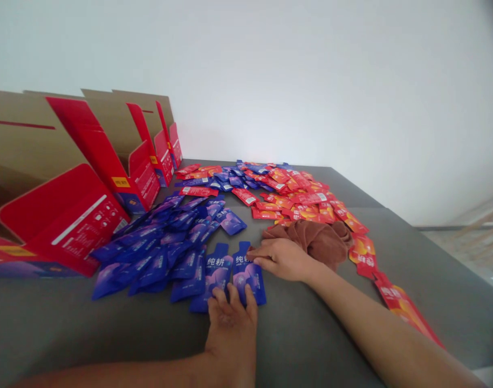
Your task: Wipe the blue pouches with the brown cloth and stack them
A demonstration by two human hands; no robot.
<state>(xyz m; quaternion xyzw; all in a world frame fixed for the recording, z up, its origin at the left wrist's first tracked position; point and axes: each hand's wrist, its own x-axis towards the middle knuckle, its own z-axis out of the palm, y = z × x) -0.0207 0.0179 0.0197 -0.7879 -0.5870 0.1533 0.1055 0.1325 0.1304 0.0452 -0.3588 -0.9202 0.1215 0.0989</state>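
Observation:
Two blue pouches lie side by side near the table's front, a left one [217,269] and a right one [247,275]. My left hand [232,312] rests on their lower ends with its fingers apart. My right hand [285,258] is closed on a corner of a brown cloth [317,237], over the upper part of the right pouch. The rest of the cloth lies bunched behind that hand. A heap of blue pouches [165,242] spreads to the left of the two.
Open red cartons [60,215] stand in a row at the left. Red pouches [307,196] are piled at the back and right of the grey table [424,258], mixed with blue ones. A pale wall [271,81] rises behind.

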